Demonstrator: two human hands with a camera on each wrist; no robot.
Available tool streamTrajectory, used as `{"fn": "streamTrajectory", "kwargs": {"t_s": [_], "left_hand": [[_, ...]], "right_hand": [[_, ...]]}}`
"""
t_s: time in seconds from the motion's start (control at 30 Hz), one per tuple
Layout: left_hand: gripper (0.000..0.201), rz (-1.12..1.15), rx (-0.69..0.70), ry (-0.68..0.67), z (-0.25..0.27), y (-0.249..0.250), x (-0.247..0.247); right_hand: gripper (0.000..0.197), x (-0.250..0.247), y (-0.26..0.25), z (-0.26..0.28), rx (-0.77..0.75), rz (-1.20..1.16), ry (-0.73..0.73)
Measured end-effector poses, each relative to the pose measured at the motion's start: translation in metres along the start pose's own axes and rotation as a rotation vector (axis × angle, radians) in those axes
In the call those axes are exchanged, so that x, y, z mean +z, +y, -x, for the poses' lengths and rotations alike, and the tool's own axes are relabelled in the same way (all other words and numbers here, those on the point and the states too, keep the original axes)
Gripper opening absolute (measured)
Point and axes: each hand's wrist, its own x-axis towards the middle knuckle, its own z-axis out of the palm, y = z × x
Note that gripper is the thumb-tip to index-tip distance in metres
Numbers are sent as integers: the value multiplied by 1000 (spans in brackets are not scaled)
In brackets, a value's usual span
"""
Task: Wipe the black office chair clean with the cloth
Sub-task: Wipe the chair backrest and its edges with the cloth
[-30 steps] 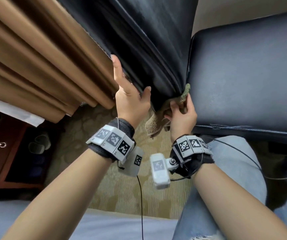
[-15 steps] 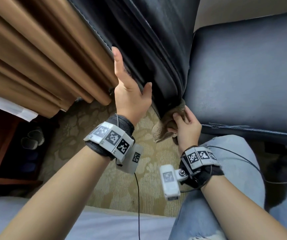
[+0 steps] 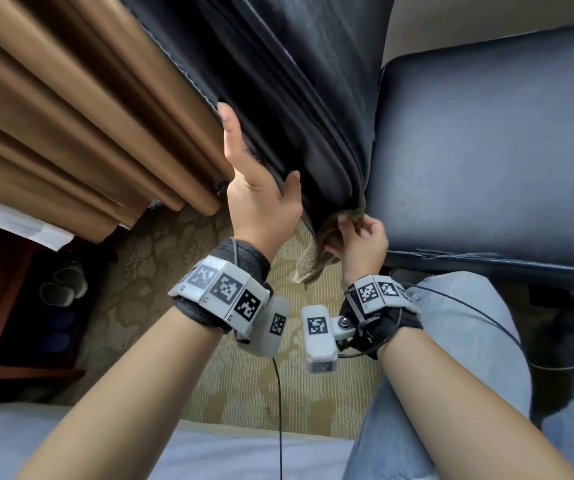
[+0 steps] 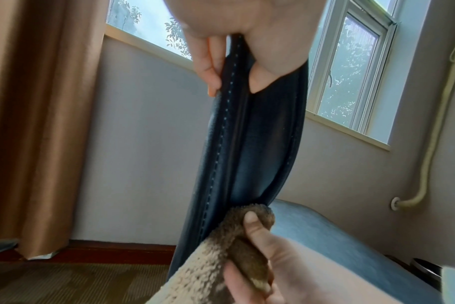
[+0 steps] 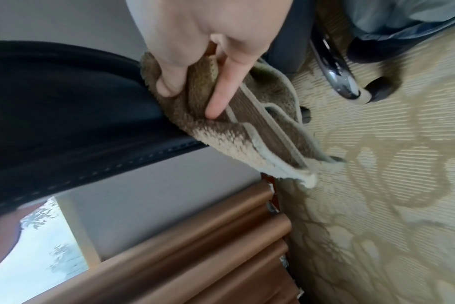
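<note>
Your left hand [image 3: 261, 199] grips the side edge of the black office chair's backrest [image 3: 299, 84], thumb on one face and fingers on the other. Your right hand [image 3: 361, 242] is closed around the brown cloth [image 5: 221, 115] and presses it to the bottom of the backrest, just beside the seat [image 3: 493, 150], above the patterned carpet [image 3: 244, 375].

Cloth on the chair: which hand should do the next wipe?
Probably the right hand. It already grips the cloth, pressed at the bottom of the chair back. The left hand grips the back's edge higher up, steadying it.
</note>
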Motion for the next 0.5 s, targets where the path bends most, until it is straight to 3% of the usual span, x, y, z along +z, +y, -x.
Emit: {"fn": "streamTrajectory", "kwargs": {"t_s": [0.2,0.4,0.5], "left_hand": [[83,-13,-24,-16,-2,-7,1],[77,1,-20,-5,0,-6,2],[84,14,4,11,1,-3,1]], "right_hand": [[14,-25,-6,2,-39,84,-99],[25,-15,-38,12,-248,12,-127],[46,-4,-38,14,-295,48,-118]]}}
